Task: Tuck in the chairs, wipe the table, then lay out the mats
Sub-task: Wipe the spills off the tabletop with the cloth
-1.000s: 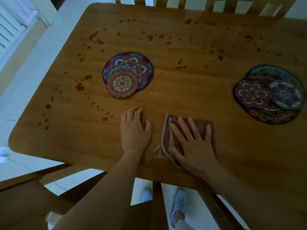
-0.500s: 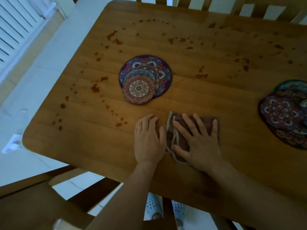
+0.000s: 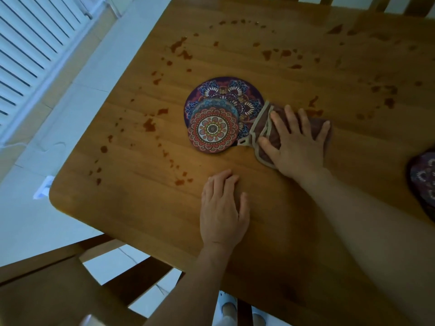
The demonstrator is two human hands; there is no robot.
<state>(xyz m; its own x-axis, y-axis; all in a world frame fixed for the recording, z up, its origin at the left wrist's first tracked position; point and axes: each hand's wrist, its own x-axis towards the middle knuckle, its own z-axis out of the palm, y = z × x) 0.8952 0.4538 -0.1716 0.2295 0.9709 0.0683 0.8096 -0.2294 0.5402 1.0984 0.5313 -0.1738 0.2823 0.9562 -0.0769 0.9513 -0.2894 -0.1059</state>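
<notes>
My right hand (image 3: 295, 141) presses flat, fingers spread, on a folded brown cloth (image 3: 264, 124) with pale trim. The cloth's left edge touches a stack of round patterned mats (image 3: 219, 114) in the middle of the wooden table (image 3: 146, 208). My left hand (image 3: 222, 211) rests flat on the bare wood near the front edge, apart from the cloth. Reddish-brown stains (image 3: 149, 125) dot the tabletop left of and behind the mats.
A second pile of patterned mats (image 3: 423, 182) is cut off at the right edge. A wooden chair (image 3: 70, 278) stands at the table's near left corner. Chair slats (image 3: 388, 3) show past the far edge. A white radiator (image 3: 30, 43) lines the left wall.
My right hand has slid the cloth away from me, up to the mat stack. My left hand has stayed near the front edge. The view has shifted left.
</notes>
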